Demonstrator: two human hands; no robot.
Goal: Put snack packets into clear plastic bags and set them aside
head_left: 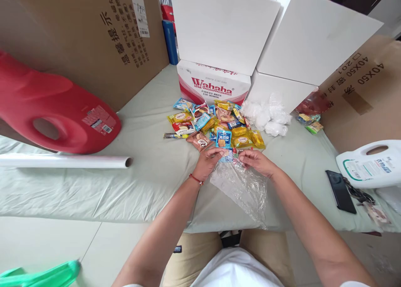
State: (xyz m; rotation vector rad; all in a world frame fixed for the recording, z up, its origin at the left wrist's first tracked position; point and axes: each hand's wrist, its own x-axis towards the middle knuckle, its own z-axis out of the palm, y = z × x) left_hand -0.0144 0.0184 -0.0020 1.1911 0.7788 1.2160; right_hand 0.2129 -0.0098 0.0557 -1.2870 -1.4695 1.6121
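My left hand (207,163) is closed, its thumb and fingers pinching the edge of a small light-blue snack packet (228,156). Close by on the right, my right hand (255,160) is closed too, fingertips together beside a bit of red and green wrapping; exactly what it grips is hidden. A crumpled clear plastic bag (242,191) lies under and in front of both hands. Just beyond them is a heap of wrapped snacks, with a blue packet (223,139), a brown packet (199,140) and a yellow packet (242,141) nearest my fingers.
Behind the heap stands a Wahaha water carton (216,85) with raised white flaps. Clear plastic bags (269,115) lie right of the snacks. A red jug (72,111) and white roll (65,161) are left; a phone (340,191) and white bottle (369,163) are right.
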